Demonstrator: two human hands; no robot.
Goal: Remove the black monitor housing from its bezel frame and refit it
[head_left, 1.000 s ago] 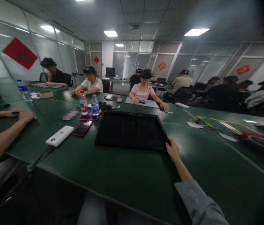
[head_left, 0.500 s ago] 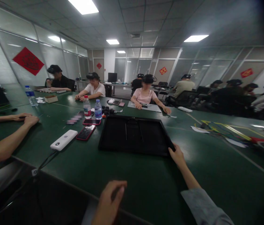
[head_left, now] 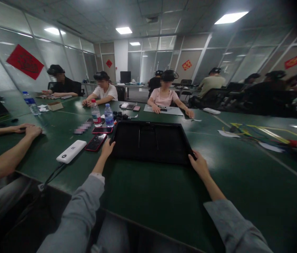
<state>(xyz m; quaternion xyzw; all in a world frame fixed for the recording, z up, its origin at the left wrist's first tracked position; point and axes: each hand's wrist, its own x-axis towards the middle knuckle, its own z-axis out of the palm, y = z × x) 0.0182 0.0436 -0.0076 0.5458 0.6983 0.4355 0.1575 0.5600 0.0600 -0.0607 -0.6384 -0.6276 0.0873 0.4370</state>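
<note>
A black rectangular frame (head_left: pixel 148 142), like a shallow tray with two thin upright strips inside, lies on the green table (head_left: pixel 148 189). At its left edge, my left hand (head_left: pixel 107 147) grips the side with the thumb on top. My right hand (head_left: pixel 198 163) holds the near right corner, its fingers partly hidden by the rim. Just left of my left hand is a phone with a red edge (head_left: pixel 96 142), and beyond it a second one (head_left: pixel 102 130).
A white power bank (head_left: pixel 71 151) with a cord lies left. Two bottles (head_left: pixel 96 114) (head_left: pixel 109 116) stand behind the phones. Another person's hands (head_left: pixel 30 130) rest at the far left. A person in pink (head_left: pixel 164 96) sits opposite. Cables (head_left: pixel 261 133) lie right.
My left hand has moved from the near table edge up to the frame's left side and taken hold of it. My right hand keeps its grip. The view has tilted slightly.
</note>
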